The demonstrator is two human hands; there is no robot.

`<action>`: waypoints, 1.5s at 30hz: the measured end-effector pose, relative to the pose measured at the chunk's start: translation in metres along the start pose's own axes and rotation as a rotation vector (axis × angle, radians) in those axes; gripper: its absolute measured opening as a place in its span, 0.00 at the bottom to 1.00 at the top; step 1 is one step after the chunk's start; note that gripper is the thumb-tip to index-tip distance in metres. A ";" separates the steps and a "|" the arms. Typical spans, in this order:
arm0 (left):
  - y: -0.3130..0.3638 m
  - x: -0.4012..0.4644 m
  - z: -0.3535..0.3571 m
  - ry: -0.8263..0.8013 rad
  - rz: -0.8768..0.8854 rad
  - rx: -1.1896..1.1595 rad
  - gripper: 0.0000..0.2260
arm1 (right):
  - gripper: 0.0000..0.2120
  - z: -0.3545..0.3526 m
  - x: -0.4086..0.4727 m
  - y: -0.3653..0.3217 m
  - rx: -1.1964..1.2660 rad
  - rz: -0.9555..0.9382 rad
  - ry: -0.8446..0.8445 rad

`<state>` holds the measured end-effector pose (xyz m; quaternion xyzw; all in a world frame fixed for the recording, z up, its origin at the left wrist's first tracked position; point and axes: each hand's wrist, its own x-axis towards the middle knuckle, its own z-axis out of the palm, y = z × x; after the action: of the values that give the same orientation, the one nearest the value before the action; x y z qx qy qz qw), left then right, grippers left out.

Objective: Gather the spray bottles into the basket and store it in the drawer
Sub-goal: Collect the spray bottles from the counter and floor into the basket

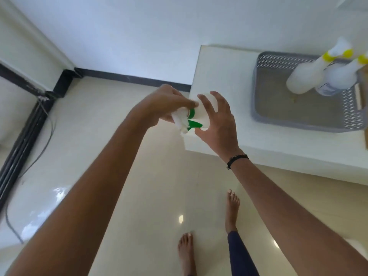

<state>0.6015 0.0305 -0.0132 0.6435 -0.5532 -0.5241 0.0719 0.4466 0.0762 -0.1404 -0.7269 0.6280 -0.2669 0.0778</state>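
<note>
A white spray bottle with a green trigger [199, 116] is held in the air over the left edge of the white counter. My left hand [165, 102] grips its spray head. Around the bottle's body closes my right hand [217, 120]. A grey perforated basket [294, 120] sits on the counter to the right. Two white spray bottles with yellow collars [306, 76] stand in the basket's far right part.
The white counter [229, 80] juts out from the white wall. Below lies a glossy cream tile floor [139, 196] with my bare feet on it. A dark sliding-door track [22, 140] and a loose cable run along the left.
</note>
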 end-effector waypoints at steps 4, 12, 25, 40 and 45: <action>0.051 0.036 0.021 -0.062 0.075 -0.414 0.22 | 0.38 -0.022 0.034 0.056 0.116 0.161 0.118; 0.115 0.115 0.136 -0.051 0.282 -0.476 0.15 | 0.36 -0.068 0.070 0.163 0.294 0.529 0.285; 0.120 0.226 0.213 -0.021 0.203 -0.322 0.26 | 0.38 -0.016 0.102 0.237 0.407 0.665 0.225; 0.126 0.247 0.227 0.240 0.307 -0.217 0.26 | 0.32 -0.012 0.097 0.238 0.376 0.597 0.178; 0.123 0.245 0.229 0.260 0.319 -0.177 0.26 | 0.33 -0.017 0.095 0.238 0.372 0.600 0.156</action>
<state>0.3108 -0.0971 -0.1766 0.6013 -0.5859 -0.4651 0.2807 0.2377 -0.0582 -0.2048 -0.4612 0.7581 -0.3964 0.2356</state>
